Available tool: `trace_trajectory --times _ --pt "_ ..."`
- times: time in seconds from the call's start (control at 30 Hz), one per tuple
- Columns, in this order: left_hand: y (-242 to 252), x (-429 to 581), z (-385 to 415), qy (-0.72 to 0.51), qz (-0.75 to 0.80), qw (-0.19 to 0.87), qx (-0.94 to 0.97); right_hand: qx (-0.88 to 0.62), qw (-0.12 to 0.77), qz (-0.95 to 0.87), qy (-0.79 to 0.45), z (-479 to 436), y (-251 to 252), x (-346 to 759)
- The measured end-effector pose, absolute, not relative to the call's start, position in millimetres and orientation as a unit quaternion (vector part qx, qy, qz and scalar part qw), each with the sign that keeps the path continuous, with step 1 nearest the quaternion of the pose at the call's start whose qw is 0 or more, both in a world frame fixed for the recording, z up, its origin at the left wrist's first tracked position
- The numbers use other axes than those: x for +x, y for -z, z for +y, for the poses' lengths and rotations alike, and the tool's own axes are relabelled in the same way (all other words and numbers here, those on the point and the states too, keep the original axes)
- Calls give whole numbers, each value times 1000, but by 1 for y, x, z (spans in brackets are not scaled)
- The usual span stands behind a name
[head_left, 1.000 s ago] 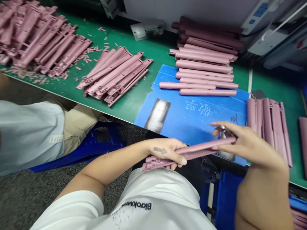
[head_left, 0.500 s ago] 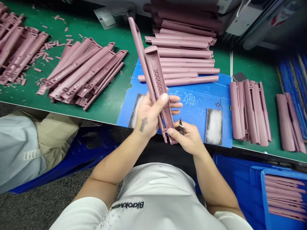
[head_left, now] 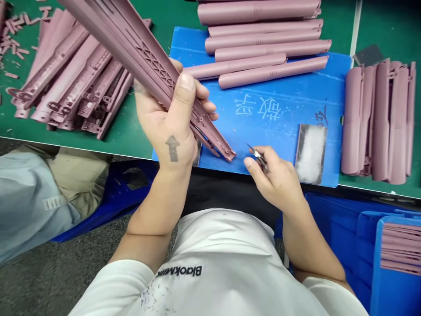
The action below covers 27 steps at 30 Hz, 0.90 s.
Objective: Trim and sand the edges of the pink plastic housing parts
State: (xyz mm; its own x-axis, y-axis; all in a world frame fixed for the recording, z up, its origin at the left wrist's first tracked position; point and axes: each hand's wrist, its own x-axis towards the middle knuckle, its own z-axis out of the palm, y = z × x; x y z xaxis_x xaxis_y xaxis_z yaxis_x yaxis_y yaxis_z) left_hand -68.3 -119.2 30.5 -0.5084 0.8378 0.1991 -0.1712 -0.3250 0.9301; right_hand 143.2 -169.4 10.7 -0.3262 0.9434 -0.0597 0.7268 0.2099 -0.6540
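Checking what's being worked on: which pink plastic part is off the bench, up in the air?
The long latticed pink part gripped in the left hand; all the others lie put down.

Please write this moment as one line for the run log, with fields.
left hand: holds pink moulded plastic part | right hand: pinches small trimming knife | nearby: blue mat | on mat: pink rounded shells

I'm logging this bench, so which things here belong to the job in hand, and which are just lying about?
In use:
left hand gripping a pink moulded plastic strip
right hand pinching a small metal blade

Lying about:
blue mat
white-faced pad
pink rounded shells
pile of pink strips
blue crate
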Motion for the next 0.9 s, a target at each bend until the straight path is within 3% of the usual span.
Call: trace_trajectory --times 0.17,0.5,0.6,0.7,0.8,0.9 --pt "-36 -67 -131 -697 517 342 360 -531 144 -787 -278 -178 -14 149" --pt "-31 -60 -130 -738 432 457 245 -476 279 -762 -340 -168 -2 129" --pt "-28 -54 -131 -738 388 513 204 -498 290 -714 -398 -166 0 123" --pt "-25 -47 -131 -767 342 511 183 -478 278 -643 -530 -168 0 121" --pt "-26 -48 -132 -759 310 536 200 -450 339 -556 -611 -167 0 129" --pt "-31 -68 -139 -705 285 610 221 -474 409 -510 -590 -157 -3 158"
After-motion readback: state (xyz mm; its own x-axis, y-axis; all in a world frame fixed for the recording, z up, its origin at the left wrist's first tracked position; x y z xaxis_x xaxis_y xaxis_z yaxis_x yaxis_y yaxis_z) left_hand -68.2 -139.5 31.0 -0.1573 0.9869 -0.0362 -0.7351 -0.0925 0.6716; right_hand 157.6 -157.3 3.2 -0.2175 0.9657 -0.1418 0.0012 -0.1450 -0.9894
